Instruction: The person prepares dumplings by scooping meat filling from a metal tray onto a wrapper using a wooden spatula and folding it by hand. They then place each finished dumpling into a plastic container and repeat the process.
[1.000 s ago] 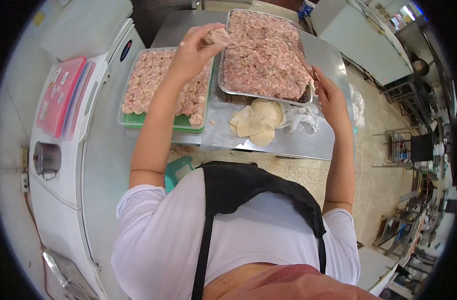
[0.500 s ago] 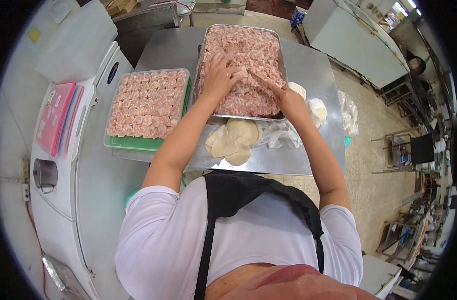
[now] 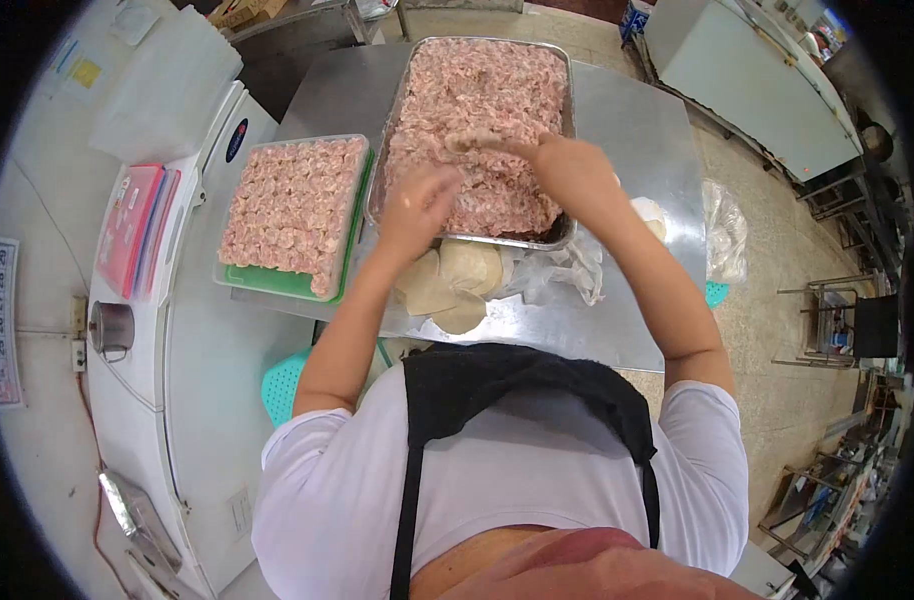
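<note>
On the table [image 3: 632,120] we have a pan [image 3: 572,100] of minced meat [image 3: 487,85], with a tray [image 3: 277,282] of dumplings [image 3: 297,200] to its left. Nearer us, before the pan, lie wrappers [image 3: 472,268], with a plastic bag [image 3: 567,270] to their right.

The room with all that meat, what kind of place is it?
Probably a kitchen, maybe one cooking for many people: there's a big pan of minced meat, rows of small meat pieces, and a metal table under the pan.

The wide head view looks forward and down, from close above, over apron [image 3: 477,373] and table [image 3: 627,112].
</note>
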{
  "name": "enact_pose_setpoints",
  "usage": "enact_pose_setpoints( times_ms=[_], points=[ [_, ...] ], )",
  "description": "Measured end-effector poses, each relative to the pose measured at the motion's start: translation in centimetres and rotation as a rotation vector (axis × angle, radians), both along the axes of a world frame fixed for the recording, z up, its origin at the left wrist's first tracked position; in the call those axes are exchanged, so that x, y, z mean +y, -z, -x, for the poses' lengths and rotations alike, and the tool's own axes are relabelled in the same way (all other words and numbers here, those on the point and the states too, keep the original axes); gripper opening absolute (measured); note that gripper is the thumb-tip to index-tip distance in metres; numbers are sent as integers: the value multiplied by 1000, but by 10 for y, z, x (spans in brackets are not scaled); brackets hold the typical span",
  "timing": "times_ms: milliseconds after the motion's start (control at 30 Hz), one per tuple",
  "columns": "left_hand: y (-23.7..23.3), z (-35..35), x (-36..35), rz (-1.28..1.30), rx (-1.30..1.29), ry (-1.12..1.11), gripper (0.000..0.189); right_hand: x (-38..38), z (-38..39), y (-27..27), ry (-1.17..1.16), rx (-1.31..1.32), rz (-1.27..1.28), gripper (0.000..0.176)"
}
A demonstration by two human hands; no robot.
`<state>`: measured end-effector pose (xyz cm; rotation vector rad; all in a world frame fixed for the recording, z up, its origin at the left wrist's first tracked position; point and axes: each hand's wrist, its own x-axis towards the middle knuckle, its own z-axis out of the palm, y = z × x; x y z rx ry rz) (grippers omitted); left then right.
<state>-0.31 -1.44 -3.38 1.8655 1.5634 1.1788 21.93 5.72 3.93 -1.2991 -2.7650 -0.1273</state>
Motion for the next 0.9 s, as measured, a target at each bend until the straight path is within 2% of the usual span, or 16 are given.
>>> enact_pose_setpoints(
  times_ms=[67,100,133,200,267,367,400,433,467,533,600,667,767,800,833,900],
  points=[
    [12,-18,-25,-7,116,144,17,23,-3,46,-46,65,8,52],
    [22,-23,-32,-4,124,138,17,33,-9,57,-34,95,20,43],
    [34,-27,-39,12,133,202,16,42,-15,62,-22,123,36,35],
    [50,-28,-52,42,148,269,15,64,-25,66,-55,97,33,32],
    [56,-23,-59,82,268,325,23,75,-32,68,-83,71,18,30],
    [53,-25,-73,51,334,203,29,72,-34,20,-133,-35,-62,25],
    [54,-26,-75,53,341,202,29,60,-32,0,-121,-57,-75,32],
    [58,-28,-76,28,326,146,30,52,-28,-10,-109,-80,-88,41],
    [61,-29,-76,3,309,87,31,50,-21,-9,-112,-77,-87,41],
    [67,-24,-73,-7,300,96,30,47,-9,3,-197,202,-96,22],
    [74,-19,-71,-19,290,109,29,50,-6,50,-176,209,5,22],
    [77,-14,-68,16,223,141,23,62,-16,64,-152,216,100,21],
    [62,-15,-68,9,98,110,15,72,-39,39,-54,71,176,20],
    [61,-13,-65,6,92,114,15,66,-44,17,-49,66,174,20],
    [61,-10,-65,6,-23,63,14,55,-48,-1,-45,88,146,21],
    [68,0,-65,14,-152,2,13,42,-47,-5,-49,97,127,23]
  ],
)
